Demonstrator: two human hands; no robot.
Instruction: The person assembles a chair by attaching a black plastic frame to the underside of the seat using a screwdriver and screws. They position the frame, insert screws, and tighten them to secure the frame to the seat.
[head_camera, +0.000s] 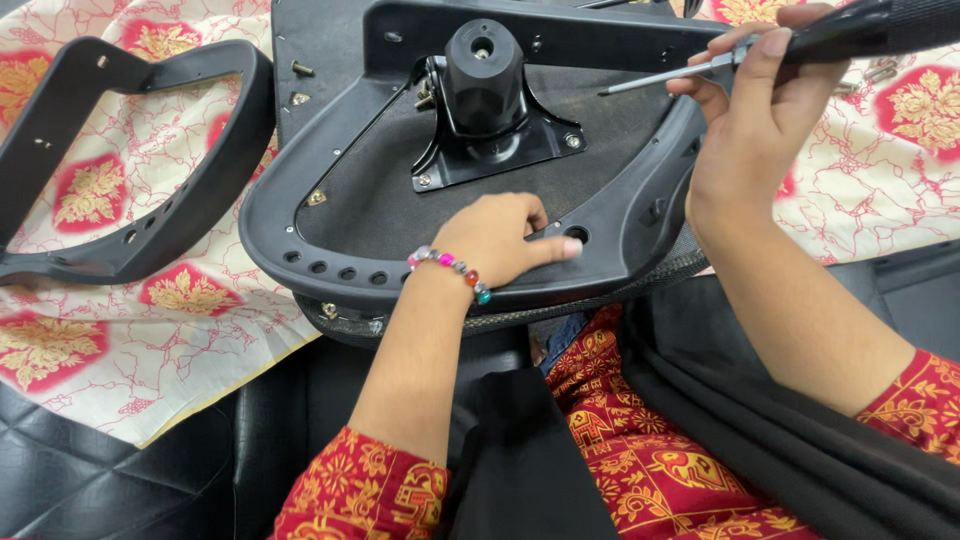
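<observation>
Head view, left to right?
— Loose armrest (120, 170) on cloth. Left hand (505, 240) presses seat frame (330, 200), fingertip beside hole (576, 235). Right hand (745, 110) clenches screwdriver (800, 45); its shaft points left, above that hole.
</observation>
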